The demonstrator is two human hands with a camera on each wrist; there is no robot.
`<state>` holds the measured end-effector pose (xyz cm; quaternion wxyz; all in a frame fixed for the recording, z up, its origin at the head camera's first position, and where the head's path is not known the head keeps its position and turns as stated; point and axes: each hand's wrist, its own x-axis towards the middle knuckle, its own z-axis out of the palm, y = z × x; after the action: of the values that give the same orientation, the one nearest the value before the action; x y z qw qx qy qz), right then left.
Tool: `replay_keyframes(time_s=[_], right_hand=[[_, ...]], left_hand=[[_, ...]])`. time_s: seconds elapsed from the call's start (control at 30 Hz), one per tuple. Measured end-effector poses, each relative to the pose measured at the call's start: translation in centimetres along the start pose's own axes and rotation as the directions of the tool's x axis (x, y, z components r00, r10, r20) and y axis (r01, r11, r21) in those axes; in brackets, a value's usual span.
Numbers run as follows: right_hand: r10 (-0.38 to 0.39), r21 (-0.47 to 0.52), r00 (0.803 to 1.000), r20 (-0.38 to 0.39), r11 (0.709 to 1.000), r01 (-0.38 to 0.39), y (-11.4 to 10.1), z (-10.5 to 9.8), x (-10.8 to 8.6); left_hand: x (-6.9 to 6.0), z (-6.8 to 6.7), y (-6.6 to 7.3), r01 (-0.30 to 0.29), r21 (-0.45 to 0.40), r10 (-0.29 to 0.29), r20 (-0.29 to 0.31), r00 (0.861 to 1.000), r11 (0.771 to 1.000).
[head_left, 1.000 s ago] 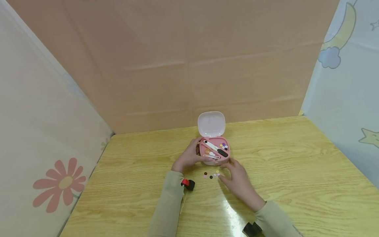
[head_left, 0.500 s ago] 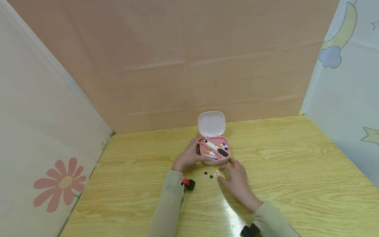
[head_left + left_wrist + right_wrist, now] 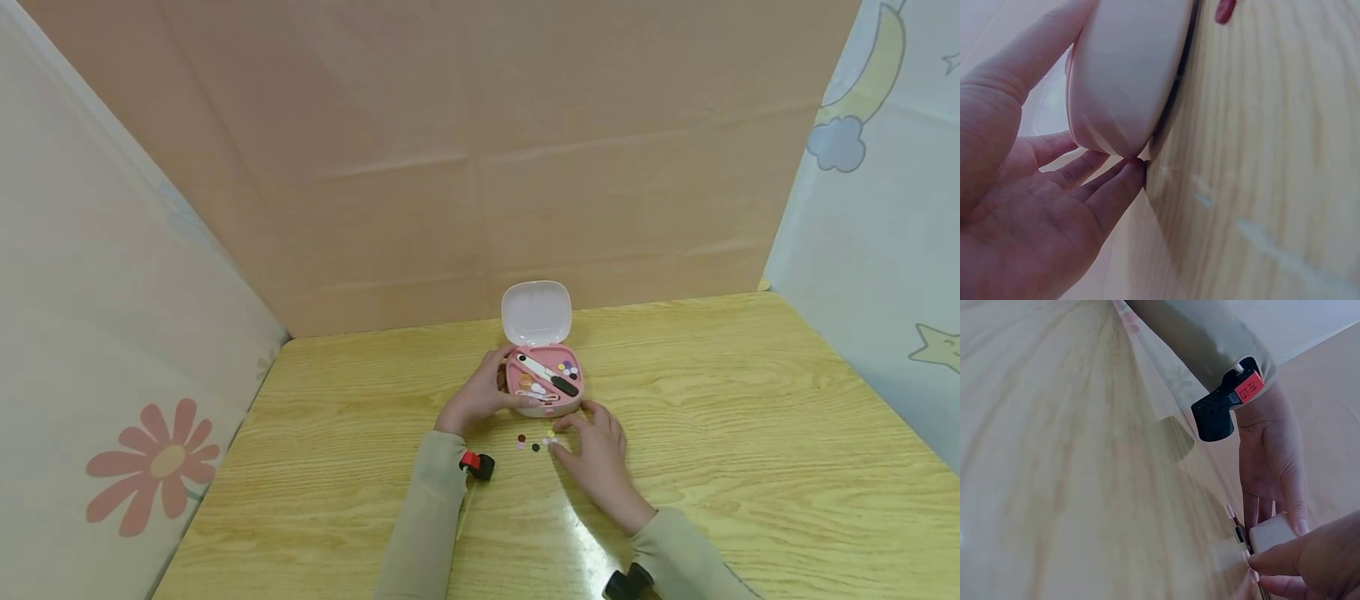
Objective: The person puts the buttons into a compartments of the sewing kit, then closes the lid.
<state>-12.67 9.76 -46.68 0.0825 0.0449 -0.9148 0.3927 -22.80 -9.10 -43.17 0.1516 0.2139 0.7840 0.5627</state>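
Observation:
A small pink and white sewing box point(image 3: 551, 412) stands with its lid point(image 3: 536, 312) raised. Inside lie a white tool with a black end point(image 3: 564, 386), small buttons point(image 3: 567, 369) and other small white pieces. My left hand point(image 3: 472, 400) grips the box's left side, thumb along the front and fingers behind; the left wrist view shows the box wall point(image 3: 1129, 69) between them. In front of the box lie several loose buttons, among them a dark red button point(image 3: 521, 438) and a black button point(image 3: 536, 448). My right hand point(image 3: 600, 462) has thumb and forefinger apart beside them, the thumb at a pale button.
The wooden table point(image 3: 337, 467) runs around the box on all sides. Behind it hangs a plain tan cloth point(image 3: 480, 167). Patterned cloths stand at left and right. Wrist cameras point(image 3: 480, 467) are strapped to both forearms.
My right hand has shifted slightly left, its thumb now over the pale buttons. The left hand and the box have stayed put.

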Motion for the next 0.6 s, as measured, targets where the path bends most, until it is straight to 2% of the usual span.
replay_keyframes(time_s=[0.23, 0.4, 0.6], right_hand=[[0.002, -0.019, 1.0, -0.012, 1.0, -0.002, 0.0, 0.0, 0.1], [0.011, -0.02, 1.0, -0.016, 1.0, -0.012, -0.1, 0.0, 0.2], [0.029, -0.022, 0.999, -0.013, 0.999, -0.029, -0.1, 0.0, 0.3]], left_hand=[[0.7, 0.0, -1.7, 0.022, 0.047, -0.022, -0.019, 1.0, 0.999], [0.7, 0.0, -1.8, 0.043, 0.034, -0.042, -0.031, 0.999, 0.998], [0.6, 0.0, -1.6, 0.042, 0.033, -0.041, -0.034, 0.999, 0.999]])
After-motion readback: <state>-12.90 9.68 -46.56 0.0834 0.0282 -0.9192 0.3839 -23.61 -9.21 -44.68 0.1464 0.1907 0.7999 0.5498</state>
